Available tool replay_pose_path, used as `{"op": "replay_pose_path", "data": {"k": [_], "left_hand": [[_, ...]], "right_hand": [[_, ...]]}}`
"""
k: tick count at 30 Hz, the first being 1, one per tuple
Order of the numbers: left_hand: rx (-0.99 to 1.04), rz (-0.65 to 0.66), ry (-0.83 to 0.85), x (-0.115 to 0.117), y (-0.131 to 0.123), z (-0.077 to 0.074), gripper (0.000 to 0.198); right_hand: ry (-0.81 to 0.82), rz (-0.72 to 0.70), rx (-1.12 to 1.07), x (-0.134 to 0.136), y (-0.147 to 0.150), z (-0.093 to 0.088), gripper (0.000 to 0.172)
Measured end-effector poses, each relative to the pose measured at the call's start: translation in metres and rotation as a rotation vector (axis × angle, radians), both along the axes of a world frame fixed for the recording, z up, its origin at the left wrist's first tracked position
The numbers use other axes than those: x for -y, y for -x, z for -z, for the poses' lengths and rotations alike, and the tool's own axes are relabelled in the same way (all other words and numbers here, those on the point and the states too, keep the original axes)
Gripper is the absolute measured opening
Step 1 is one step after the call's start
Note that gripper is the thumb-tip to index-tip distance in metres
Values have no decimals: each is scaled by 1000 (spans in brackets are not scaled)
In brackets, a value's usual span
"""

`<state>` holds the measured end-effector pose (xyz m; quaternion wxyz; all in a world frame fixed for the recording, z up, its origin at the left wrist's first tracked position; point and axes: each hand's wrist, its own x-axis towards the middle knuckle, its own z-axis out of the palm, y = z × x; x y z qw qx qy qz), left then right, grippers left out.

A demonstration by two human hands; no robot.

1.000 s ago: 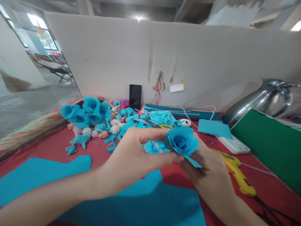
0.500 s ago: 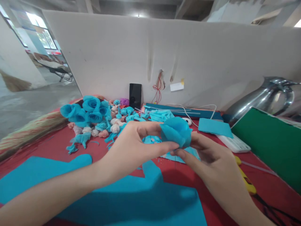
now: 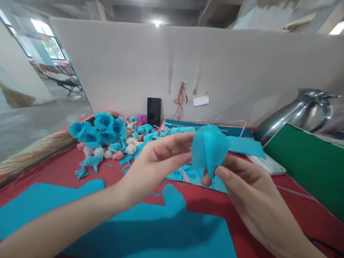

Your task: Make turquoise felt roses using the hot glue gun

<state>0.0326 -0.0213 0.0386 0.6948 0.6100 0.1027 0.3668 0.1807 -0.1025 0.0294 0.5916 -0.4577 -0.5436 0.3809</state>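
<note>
Blue paper flower (image 3: 211, 148) now more upright over the red table (image 3: 61, 166), narrow base down, pinched there by right hand (image 3: 249, 188). Left hand (image 3: 152, 165) was on the base last frame, now at the left petal edge; can't tell if its fingers grip

"Where's the flower (image 3: 211, 148)?"

"In the right grip (image 3: 249, 191), above the bench (image 3: 61, 168), a sheet (image 3: 161, 229) lying in front."

"And behind?"

"Scraps (image 3: 192, 172), then the phone (image 3: 154, 111) against the wall (image 3: 129, 64), the bunch (image 3: 103, 122) to its left."

"Far right?"

"The jug (image 3: 298, 111), behind the board (image 3: 309, 168)."
</note>
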Motion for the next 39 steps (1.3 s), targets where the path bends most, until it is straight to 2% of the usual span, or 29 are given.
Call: {"op": "replay_pose_path", "data": {"k": [2,5,10,16,20,25,32,34,39], "left_hand": [[-66,38,-13,0,0,1,21],[-107,26,-79,-1,-1,2,15],[-121,-3,-229,-2,-1,-1,6],[-103,20,-243,0,1,-7,4],[-84,3,-239,0,3,-7,7],[-67,-17,-238,2,3,-8,12],[-58,-47,-297,4,2,-11,22],[-55,-43,-296,4,3,-11,21],[-47,-20,-268,7,3,-9,20]], "right_hand": [[12,-30,-20,0,0,-1,8],[9,-56,-16,0,-1,-2,7],[-54,-38,182,3,0,-5,13],[-46,101,217,5,6,-10,7],[-38,54,318,4,6,-10,7],[-131,109,409,3,4,-10,8],[-231,61,363,3,5,-12,32],[-238,71,373,3,6,-13,30],[-250,107,446,4,5,-13,14]]}}
